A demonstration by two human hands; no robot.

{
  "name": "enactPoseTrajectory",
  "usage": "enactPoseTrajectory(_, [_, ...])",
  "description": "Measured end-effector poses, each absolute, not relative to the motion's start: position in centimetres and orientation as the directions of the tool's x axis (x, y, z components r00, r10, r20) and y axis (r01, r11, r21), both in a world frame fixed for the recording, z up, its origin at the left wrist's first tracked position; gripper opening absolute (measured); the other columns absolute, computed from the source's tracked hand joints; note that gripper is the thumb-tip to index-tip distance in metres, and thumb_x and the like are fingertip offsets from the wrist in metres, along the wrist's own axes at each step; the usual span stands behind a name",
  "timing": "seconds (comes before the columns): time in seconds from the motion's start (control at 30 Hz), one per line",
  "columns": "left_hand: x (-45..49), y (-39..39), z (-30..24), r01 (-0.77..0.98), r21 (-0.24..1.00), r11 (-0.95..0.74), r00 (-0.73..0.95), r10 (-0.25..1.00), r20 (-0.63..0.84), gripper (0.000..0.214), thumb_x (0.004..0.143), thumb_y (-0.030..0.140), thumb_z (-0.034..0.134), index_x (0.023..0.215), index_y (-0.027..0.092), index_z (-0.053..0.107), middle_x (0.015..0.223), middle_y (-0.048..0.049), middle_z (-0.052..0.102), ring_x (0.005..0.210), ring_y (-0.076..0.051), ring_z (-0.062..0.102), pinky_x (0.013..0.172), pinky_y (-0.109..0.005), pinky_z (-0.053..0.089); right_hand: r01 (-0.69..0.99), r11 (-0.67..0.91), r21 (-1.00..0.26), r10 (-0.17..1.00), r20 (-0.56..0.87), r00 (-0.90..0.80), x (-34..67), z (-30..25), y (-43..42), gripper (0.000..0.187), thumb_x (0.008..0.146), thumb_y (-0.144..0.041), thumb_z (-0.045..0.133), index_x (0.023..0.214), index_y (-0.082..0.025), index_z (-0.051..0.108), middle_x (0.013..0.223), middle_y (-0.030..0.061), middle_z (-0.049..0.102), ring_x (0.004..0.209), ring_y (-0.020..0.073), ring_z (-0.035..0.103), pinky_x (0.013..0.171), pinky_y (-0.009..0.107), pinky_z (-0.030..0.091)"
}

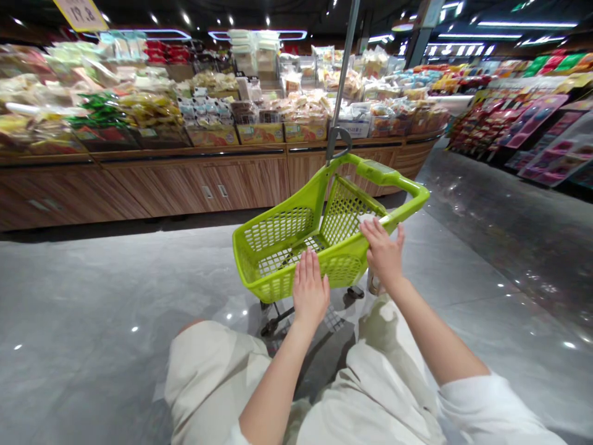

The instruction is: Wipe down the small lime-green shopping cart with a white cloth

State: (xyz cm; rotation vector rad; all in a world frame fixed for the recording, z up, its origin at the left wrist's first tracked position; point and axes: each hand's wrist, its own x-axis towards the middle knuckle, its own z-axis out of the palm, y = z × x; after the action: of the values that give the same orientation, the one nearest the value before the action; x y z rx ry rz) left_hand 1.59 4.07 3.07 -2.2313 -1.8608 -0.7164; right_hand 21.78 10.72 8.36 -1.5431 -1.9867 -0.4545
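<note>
A lime-green shopping cart (296, 247) with a mesh plastic basket stands in front of me on a low wheeled frame. My left hand (310, 289) lies over the near rim of the basket, with its fingers pointing forward. My right hand (382, 250) curls around the rim at the right corner, close to a small white item (368, 218) inside the basket. A grey metal pole (345, 80) rises from the cart's far end. The cart's lower frame is partly hidden behind the basket and my legs.
A wood-fronted display counter (194, 185) piled with bagged snacks (208, 108) runs across the far side. Pink-and-red packaged goods on shelves (528, 123) line the right. A polished grey floor (92, 278) lies around the cart, and a price sign (81, 12) hangs at top left.
</note>
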Motion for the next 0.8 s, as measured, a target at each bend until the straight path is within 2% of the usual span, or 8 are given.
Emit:
enactPoseTrajectory(0.2, [1.5,4.2,2.8,0.959,0.173,-0.224,0.124,0.882,0.455,0.071,0.093,0.023,0.041,0.155,0.005,0.010,0.163,-0.0146,0.017,0.152,-0.025,0.008,0.123,-0.044,0.022,0.866,0.468,-0.177,0.785,0.533,-0.315,12.0,5.3,7.3,0.060,0.080,-0.004,0.041,0.137,-0.019,0.052,0.145,0.0082,0.053,0.141,0.0200,0.039,0.121,0.052,0.004])
enactPoseTrajectory(0.33, [1.2,4.2,2.7,0.961,0.164,-0.224,0.126,0.879,0.460,0.071,0.094,0.024,0.041,0.155,0.006,0.010,0.163,-0.0143,0.017,0.151,-0.025,0.009,0.122,-0.044,0.023,0.822,0.557,-0.117,0.746,0.506,-0.433,14.0,5.7,7.6,0.066,0.078,-0.003,0.042,0.141,-0.022,0.048,0.146,0.0067,0.051,0.141,0.0193,0.039,0.120,0.054,0.000])
enactPoseTrajectory(0.4, [1.1,4.2,2.8,0.960,0.164,-0.227,0.128,0.877,0.464,0.068,0.096,0.027,0.038,0.154,0.005,0.012,0.163,-0.0143,0.017,0.151,-0.024,0.010,0.122,-0.043,0.023,0.848,0.527,-0.060,0.739,0.525,-0.422,17.7,6.7,8.7,0.069,0.076,-0.001,0.042,0.140,-0.024,0.048,0.144,0.0052,0.053,0.140,0.0199,0.042,0.119,0.057,-0.001])
enactPoseTrajectory(0.47, [1.1,4.2,2.9,0.959,0.166,-0.230,0.131,0.878,0.461,0.066,0.097,0.028,0.037,0.154,0.004,0.015,0.163,-0.0145,0.018,0.151,-0.024,0.012,0.122,-0.042,0.023,0.906,0.421,-0.029,0.741,0.588,-0.325,21.7,7.9,10.0,0.065,0.077,-0.002,0.043,0.137,-0.026,0.052,0.141,0.0040,0.057,0.139,0.0221,0.042,0.118,0.060,0.001])
enactPoseTrajectory(0.57, [1.2,4.1,3.0,0.956,0.176,-0.234,0.132,0.882,0.453,0.065,0.097,0.028,0.037,0.153,0.004,0.017,0.163,-0.0145,0.018,0.151,-0.025,0.013,0.122,-0.042,0.023,0.965,0.260,-0.033,0.719,0.674,-0.170,25.7,9.3,11.6,0.058,0.080,-0.005,0.043,0.132,-0.026,0.056,0.137,0.0046,0.060,0.140,0.0257,0.041,0.115,0.065,0.002])
enactPoseTrajectory(0.63, [1.3,4.0,3.0,0.954,0.188,-0.235,0.128,0.882,0.454,0.065,0.097,0.028,0.038,0.154,0.005,0.016,0.163,-0.0144,0.018,0.151,-0.025,0.012,0.122,-0.043,0.023,0.977,0.209,-0.048,0.720,0.684,-0.121,25.6,9.2,11.8,0.058,0.080,-0.005,0.043,0.133,-0.024,0.056,0.138,0.0066,0.060,0.139,0.0259,0.041,0.115,0.065,0.004])
enactPoseTrajectory(0.7, [1.4,3.9,3.1,0.952,0.198,-0.234,0.122,0.881,0.456,0.066,0.096,0.027,0.038,0.154,0.005,0.014,0.163,-0.0145,0.017,0.151,-0.025,0.012,0.122,-0.044,0.023,0.972,0.227,-0.065,0.740,0.660,-0.129,23.3,8.4,11.2,0.061,0.078,-0.004,0.043,0.135,-0.022,0.053,0.140,0.0080,0.058,0.139,0.0249,0.042,0.116,0.062,0.004])
enactPoseTrajectory(0.8, [1.5,3.9,3.0,0.953,0.196,-0.231,0.118,0.880,0.460,0.068,0.096,0.027,0.038,0.154,0.005,0.011,0.163,-0.0149,0.016,0.152,-0.025,0.009,0.122,-0.045,0.023,0.930,0.349,-0.112,0.768,0.603,-0.216,17.6,6.5,9.4,0.065,0.076,-0.002,0.043,0.138,-0.021,0.051,0.142,0.0078,0.055,0.139,0.0222,0.042,0.119,0.057,0.001])
